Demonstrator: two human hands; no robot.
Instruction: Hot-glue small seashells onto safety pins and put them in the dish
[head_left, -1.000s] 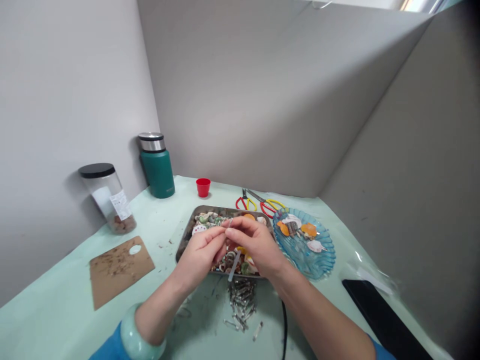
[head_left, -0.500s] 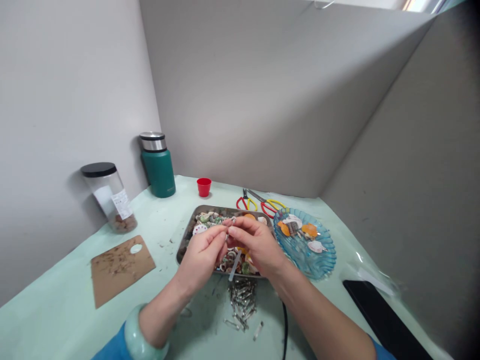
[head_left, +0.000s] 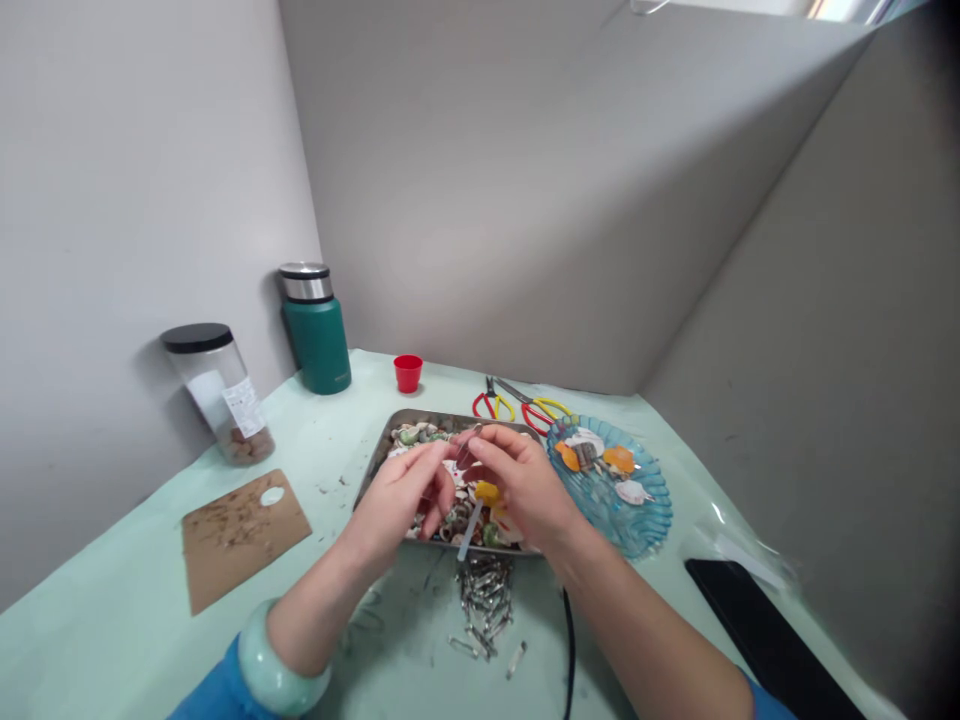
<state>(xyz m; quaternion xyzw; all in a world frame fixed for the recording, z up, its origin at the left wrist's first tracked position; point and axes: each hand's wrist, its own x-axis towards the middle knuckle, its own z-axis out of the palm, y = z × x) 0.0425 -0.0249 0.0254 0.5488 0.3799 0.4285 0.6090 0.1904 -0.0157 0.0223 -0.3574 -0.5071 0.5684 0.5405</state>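
Observation:
My right hand (head_left: 525,485) pinches a small thin dark piece (head_left: 468,444) above the tray; its kind is too small to make out. My left hand (head_left: 409,490) is beside it, fingers apart, the index fingertip close to that piece; whether they touch I cannot tell. Under both hands lies a metal tray (head_left: 369,480) full of shells (head_left: 411,436). A translucent white stick (head_left: 470,532) with something yellow (head_left: 487,493) at its upper end leans across the tray's front rim. Just in front is a pile of small metal clips or pins (head_left: 486,600).
A blue glass plate (head_left: 652,520) with several shells is at the right, scissors (head_left: 536,415) behind it. Toward the back stand a red cup (head_left: 408,374), a green bottle (head_left: 318,345) and a jar (head_left: 236,410). Cardboard (head_left: 247,560), a black cable (head_left: 570,650) and a black phone-like slab (head_left: 765,640) lie nearer.
My left fingers have loosened from their pinch and spread, drawing slightly apart from the right hand. The right hand has risen a little, still pinching the small piece.

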